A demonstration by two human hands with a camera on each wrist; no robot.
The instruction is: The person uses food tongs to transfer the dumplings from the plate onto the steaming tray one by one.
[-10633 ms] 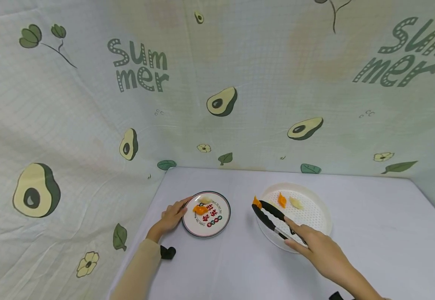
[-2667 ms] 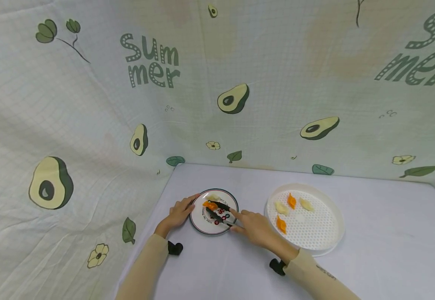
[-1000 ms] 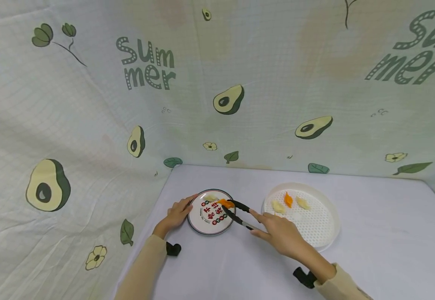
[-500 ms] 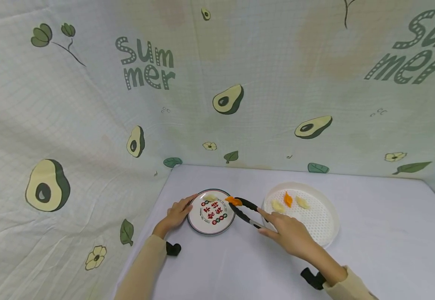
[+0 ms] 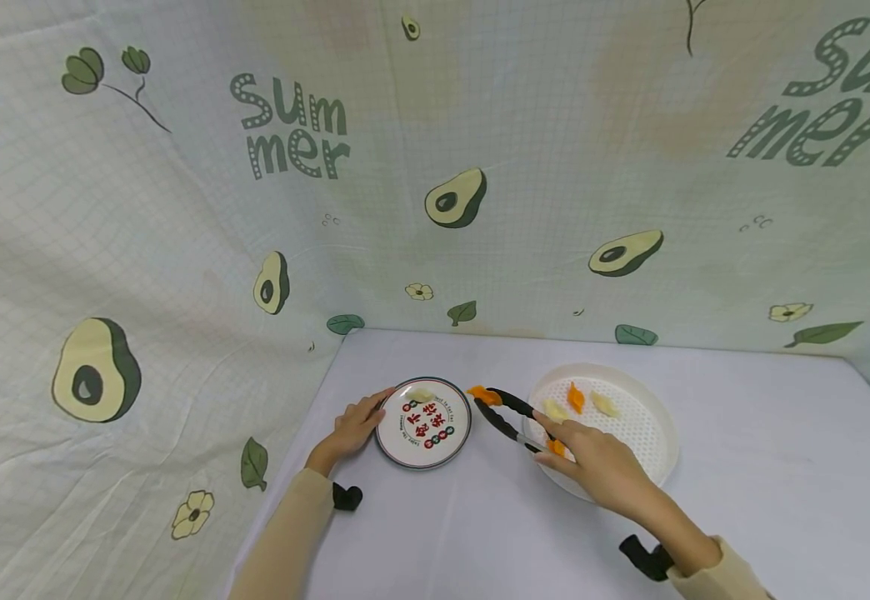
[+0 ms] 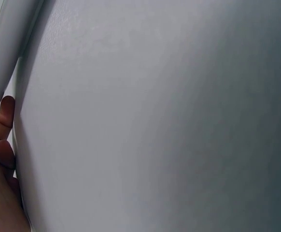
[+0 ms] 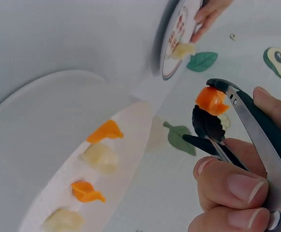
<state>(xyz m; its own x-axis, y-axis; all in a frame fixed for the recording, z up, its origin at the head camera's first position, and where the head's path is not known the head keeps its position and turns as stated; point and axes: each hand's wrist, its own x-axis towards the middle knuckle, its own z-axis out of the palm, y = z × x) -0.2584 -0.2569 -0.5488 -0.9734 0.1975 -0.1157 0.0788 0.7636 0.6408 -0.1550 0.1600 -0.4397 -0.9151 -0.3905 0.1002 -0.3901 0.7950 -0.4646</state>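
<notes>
My left hand [image 5: 351,428] holds the left rim of a small round plate [image 5: 451,434] with red lettering; in the left wrist view its fingertips [image 6: 6,110] lie right at the plate's underside edge. One pale dumpling [image 5: 421,396] lies near the plate's far rim. With the right hand [image 5: 602,463] I grip metal tongs [image 5: 501,423] with black tips. Pinched between those tips is an orange dumpling [image 7: 209,100], held in the gap between plate and tray. The hand itself overlaps the near left part of a white round tray [image 5: 641,421].
On the tray lie two pale dumplings and two orange ones, among them an orange dumpling [image 5: 575,397] and a pale dumpling [image 5: 604,404]. Another orange dumpling [image 7: 106,131] is partly covered by the tongs in the head view. A printed cloth [image 5: 525,167] hangs behind the table.
The tongs have carried the orange dumpling off the plate, rightward toward the tray. Earlier, another orange dumpling was brought to the tray and a pale one appeared there. The left hand stays at the plate.
</notes>
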